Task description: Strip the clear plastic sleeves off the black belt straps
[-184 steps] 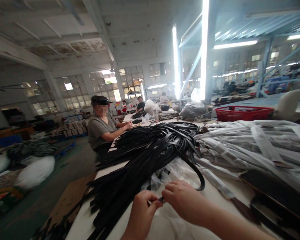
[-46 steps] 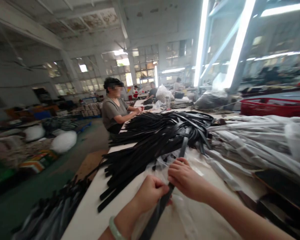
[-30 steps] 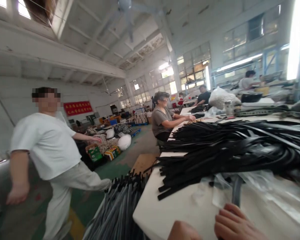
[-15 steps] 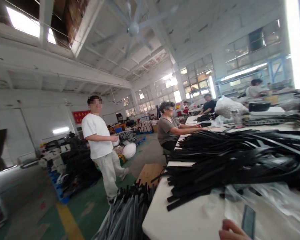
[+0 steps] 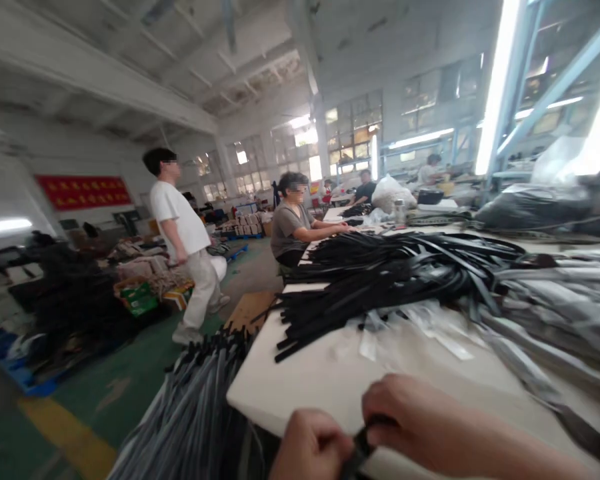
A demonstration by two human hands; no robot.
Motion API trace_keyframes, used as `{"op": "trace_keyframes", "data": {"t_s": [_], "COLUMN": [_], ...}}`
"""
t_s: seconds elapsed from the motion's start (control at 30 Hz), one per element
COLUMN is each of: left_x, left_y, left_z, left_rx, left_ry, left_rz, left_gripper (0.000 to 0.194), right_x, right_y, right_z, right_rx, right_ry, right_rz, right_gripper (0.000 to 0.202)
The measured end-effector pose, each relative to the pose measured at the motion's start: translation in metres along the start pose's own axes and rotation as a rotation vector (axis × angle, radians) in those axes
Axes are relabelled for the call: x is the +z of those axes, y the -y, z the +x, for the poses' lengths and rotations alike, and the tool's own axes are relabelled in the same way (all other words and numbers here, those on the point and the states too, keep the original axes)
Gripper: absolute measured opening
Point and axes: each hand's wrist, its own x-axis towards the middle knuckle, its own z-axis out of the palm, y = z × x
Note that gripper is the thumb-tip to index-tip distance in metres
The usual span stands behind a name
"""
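At the bottom edge, my left hand [image 5: 313, 448] and my right hand [image 5: 409, 413] meet over the near edge of the white table [image 5: 300, 377]. Both pinch the end of a black strap [image 5: 361, 447], which shows only as a short dark piece between the fingers. A big pile of black straps [image 5: 380, 277] lies on the table beyond my hands. Clear plastic sleeves [image 5: 405, 327] lie flat between the pile and my hands.
A bundle of bagged straps [image 5: 195, 413] hangs off the table's left end. Wrapped straps [image 5: 550, 300] cover the right side. A seated person [image 5: 293, 223] works at the far end. Another person in white [image 5: 180, 233] stands in the aisle beside boxes and goods on the floor.
The view swung left and up, then back down and right. My hands came back into sight, both gripping the strap end at the table edge. The person in white walked further away.
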Motion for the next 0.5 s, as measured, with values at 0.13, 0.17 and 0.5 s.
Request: {"op": "trace_keyframes", "data": {"t_s": [0.13, 0.17, 0.5], "left_x": [-0.001, -0.002, -0.033], "left_y": [-0.009, -0.011, 0.005], "left_z": [0.007, 0.010, 0.006], "left_rx": [-0.039, -0.023, 0.032], "left_ry": [-0.008, 0.027, 0.270], "left_rz": [-0.020, -0.024, -0.255], "left_gripper": [0.034, 0.036, 0.066], "right_x": [-0.018, -0.016, 0.031], "right_y": [-0.019, -0.021, 0.007], "right_z": [0.001, 0.003, 0.040], "right_rx": [0.074, 0.113, 0.268], "right_ry": [0.033, 0.065, 0.252], "right_rz": [0.222, 0.336, 0.992], "right_gripper": [0.016, 0.017, 0.024]}}
